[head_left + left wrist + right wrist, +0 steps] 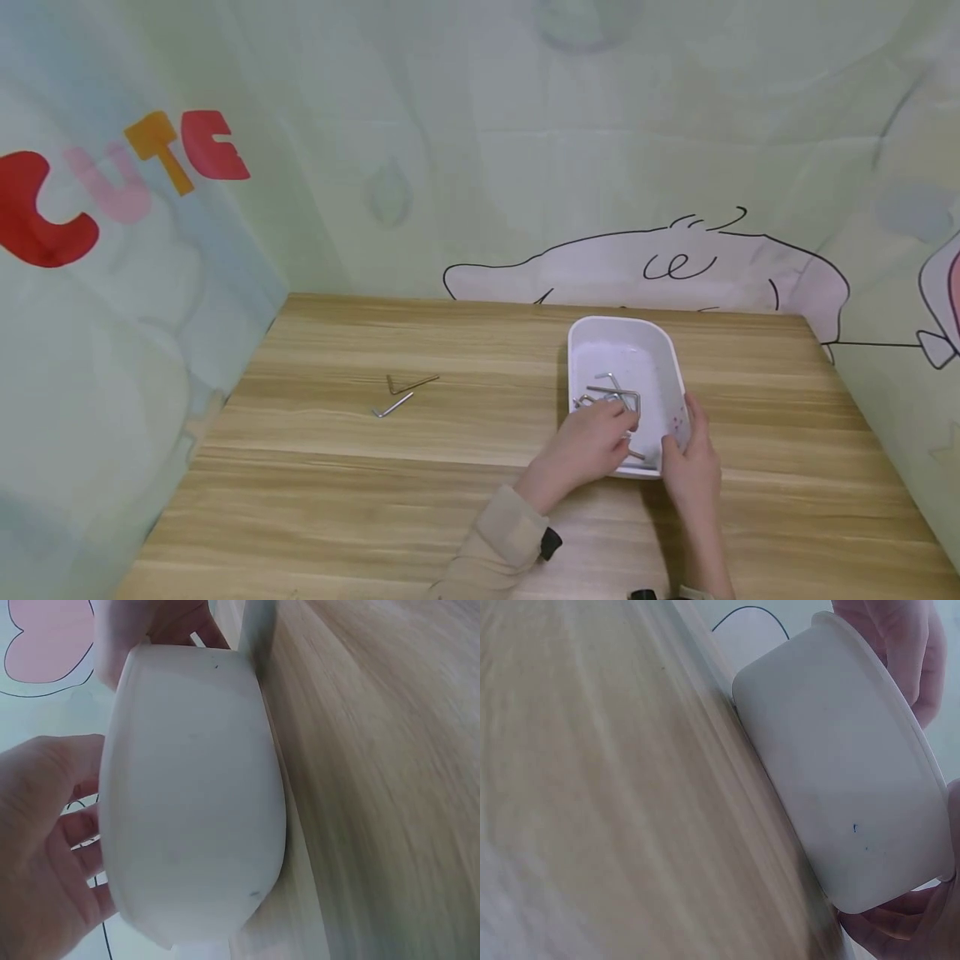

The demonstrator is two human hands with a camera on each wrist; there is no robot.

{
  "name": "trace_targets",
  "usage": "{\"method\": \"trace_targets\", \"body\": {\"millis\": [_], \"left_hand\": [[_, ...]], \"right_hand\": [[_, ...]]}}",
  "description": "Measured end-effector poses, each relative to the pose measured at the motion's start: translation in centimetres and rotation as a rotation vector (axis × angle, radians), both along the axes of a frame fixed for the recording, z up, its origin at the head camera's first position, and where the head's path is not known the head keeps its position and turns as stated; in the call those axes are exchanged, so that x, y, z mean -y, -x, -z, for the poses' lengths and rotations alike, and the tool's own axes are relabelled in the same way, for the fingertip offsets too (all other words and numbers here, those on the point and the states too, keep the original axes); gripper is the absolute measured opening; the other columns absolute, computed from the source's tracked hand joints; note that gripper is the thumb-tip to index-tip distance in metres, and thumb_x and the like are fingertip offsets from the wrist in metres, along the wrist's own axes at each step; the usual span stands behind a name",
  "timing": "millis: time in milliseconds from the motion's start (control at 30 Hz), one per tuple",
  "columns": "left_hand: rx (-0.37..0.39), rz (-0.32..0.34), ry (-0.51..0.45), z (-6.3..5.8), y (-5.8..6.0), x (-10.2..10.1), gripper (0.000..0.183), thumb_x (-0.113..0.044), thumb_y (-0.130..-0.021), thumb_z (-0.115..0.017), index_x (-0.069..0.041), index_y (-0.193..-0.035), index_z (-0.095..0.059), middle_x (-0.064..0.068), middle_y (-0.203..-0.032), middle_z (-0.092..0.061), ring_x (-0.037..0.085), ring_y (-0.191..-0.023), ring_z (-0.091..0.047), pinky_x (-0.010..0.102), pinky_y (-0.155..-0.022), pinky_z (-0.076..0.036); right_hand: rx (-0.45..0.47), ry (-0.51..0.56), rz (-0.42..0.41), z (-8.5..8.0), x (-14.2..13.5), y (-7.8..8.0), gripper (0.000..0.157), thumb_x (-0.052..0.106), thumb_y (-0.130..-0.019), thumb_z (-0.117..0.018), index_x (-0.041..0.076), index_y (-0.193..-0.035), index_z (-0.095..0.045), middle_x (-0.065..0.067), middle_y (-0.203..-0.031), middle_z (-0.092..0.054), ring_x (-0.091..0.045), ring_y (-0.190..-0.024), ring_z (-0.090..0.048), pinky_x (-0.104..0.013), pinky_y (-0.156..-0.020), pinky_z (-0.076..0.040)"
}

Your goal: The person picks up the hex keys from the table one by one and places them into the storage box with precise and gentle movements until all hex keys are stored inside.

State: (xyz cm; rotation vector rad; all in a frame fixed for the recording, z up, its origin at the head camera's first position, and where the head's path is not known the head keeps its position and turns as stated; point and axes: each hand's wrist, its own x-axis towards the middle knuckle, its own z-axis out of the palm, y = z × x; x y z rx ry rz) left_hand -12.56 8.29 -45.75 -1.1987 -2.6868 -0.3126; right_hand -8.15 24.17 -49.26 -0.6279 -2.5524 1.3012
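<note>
In the head view, a white plastic tray [652, 354] holds several L-shaped hex keys [613, 390] at its near left part. My left hand [588, 437] reaches over the near left rim, its bent fingers among the keys; whether they pinch one is hidden. At the near right corner my right hand [693, 479] grips the tray, thumb at the rim and fingers along the outer side. The left wrist view shows the tray's outer wall [195, 787] with my left hand [37, 832] beyond its rim. My right hand [922, 922] holds the tray's corner in the right wrist view.
Left of the tray, a bronze-toned hex key [414, 386] and a silver hex key [395, 407] lie close together on the wood-grain table [337, 492]. A printed cloth backdrop [480, 167] rises behind the table and at both sides.
</note>
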Motion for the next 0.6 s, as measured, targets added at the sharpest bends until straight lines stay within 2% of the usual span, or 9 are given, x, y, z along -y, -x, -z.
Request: {"method": "trace_targets", "body": {"millis": [133,300,600], "left_hand": [[0.007,-0.012,-0.039,-0.1,-0.1,0.6,0.018,-0.022,-0.086,-0.063,-0.020,-0.104,-0.065,-0.007,-0.095,-0.062,0.009,-0.089,-0.062,0.020,-0.076,-0.049],[0.037,-0.041,-0.068,0.0,-0.2,1.5,0.017,-0.023,-0.087,-0.062,-0.021,-0.103,-0.065,-0.008,-0.095,-0.062,0.009,-0.089,-0.060,0.019,-0.078,-0.048],[0.062,-0.061,-0.177,-0.3,-0.9,2.6,0.015,-0.020,-0.086,-0.063,-0.020,-0.100,-0.065,-0.008,-0.092,-0.060,0.007,-0.089,-0.057,0.016,-0.076,-0.046]], "right_hand": [[0.006,0.007,-0.003,-0.1,0.0,-0.1,0.066,0.008,-0.089,-0.045,0.018,-0.152,-0.025,-0.033,-0.142,-0.041,-0.052,-0.123,-0.044,-0.065,-0.098,-0.035],[0.013,0.022,-0.002,-0.1,0.0,-0.1,0.067,0.008,-0.089,-0.045,0.019,-0.152,-0.024,-0.032,-0.144,-0.039,-0.051,-0.128,-0.041,-0.065,-0.103,-0.032],[-0.009,0.002,0.005,0.1,0.1,-0.1,0.067,0.008,-0.089,-0.046,0.021,-0.151,-0.027,-0.034,-0.139,-0.044,-0.049,-0.115,-0.049,-0.062,-0.092,-0.038]]}}
